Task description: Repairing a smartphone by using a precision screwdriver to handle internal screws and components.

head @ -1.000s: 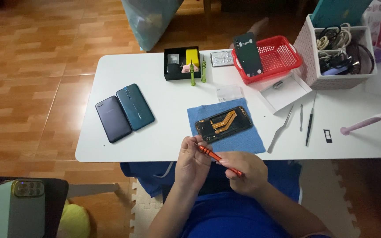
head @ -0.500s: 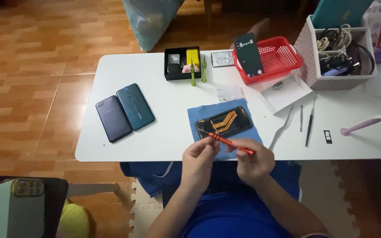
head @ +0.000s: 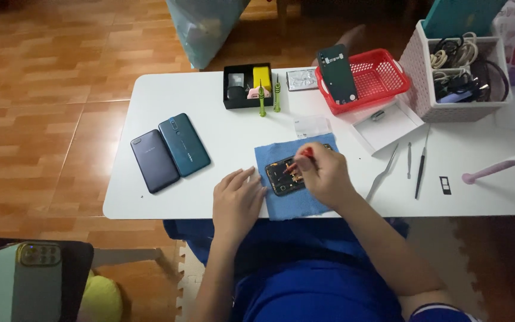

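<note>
A white table [head: 150, 203] stands on a wooden floor. The right hand [head: 324, 174] grips a red screwdriver [head: 300, 158], tip down on the opened phone [head: 285, 177] lying on a blue cloth [head: 296, 206] just beneath it. The left hand [head: 236, 200] rests flat and open, touching the cloth's near edge. The back cover is already off; two closed phones [head: 169, 152] wait left of the left hand.

White rectangular tabletop [head: 168, 95] over reddish wooden floor [head: 37, 71]. Left side: dark navy slab phone [head: 154, 160] touching teal slab phone [head: 184, 144]. Far edge: black open box [head: 247, 85], two green-handled screwdrivers [head: 269, 95], red plastic mesh basket [head: 377, 74], white lattice cable bin [head: 457, 65]. Right: metal tweezers [head: 382, 173], pink-handled brush [head: 499, 167].
</note>
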